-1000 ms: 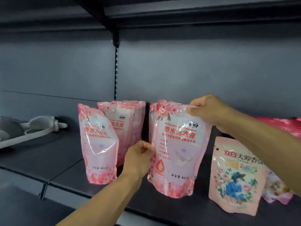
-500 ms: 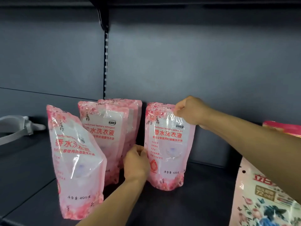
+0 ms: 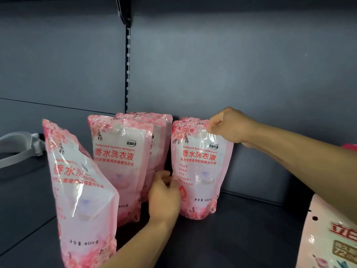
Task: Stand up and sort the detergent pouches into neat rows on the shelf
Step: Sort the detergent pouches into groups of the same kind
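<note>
Held pouch deeper on dark shelf

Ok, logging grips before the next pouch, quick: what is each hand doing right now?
Left hand: fingers curled on the lower left edge of the standing detergent pouch.
Right hand: pinches the same pouch's top right corner.

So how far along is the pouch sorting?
Partway. A left row of pouches already stands upright. Both hands hold another pouch beside it: right hand pinching the top, left hand at its side. The leaning front pouch and a different-brand pouch remain.
</note>
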Demonstrator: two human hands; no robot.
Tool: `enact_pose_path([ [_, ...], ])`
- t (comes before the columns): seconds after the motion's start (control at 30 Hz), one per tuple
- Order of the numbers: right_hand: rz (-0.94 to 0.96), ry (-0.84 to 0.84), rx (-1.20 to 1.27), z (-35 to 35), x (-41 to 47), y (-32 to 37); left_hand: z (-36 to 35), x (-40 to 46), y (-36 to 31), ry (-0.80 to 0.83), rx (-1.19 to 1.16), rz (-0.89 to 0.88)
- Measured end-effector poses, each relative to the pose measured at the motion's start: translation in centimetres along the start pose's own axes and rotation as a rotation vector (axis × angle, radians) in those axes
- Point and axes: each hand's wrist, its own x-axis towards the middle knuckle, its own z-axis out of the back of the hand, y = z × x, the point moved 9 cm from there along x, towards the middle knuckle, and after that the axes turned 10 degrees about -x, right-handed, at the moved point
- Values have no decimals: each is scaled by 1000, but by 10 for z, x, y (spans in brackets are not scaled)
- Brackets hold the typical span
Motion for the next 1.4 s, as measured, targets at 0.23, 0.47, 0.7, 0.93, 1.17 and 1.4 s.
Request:
enact_pose_path([
  [0.23, -38, 91, -99, -5, -3, 3, -25, -21, 17, 145, 453, -23],
  [0.47, -23, 78, -78, -6, 2, 6, -21, -5, 28, 160, 443, 1],
  [0.7, -42, 96, -60, -10, 2, 3, -19, 3, 28, 185, 442, -16],
  [0.93, -27, 162, -88, -6, -14, 5, -13, -9, 24, 158, 461, 11],
  [1.17, -61, 76, 42, 52, -68, -1, -19, -71, -36, 352, 438, -205],
  [1.4, -148, -53, 32, 101, -169, -37, -57, -146, -48, 667, 240, -185],
])
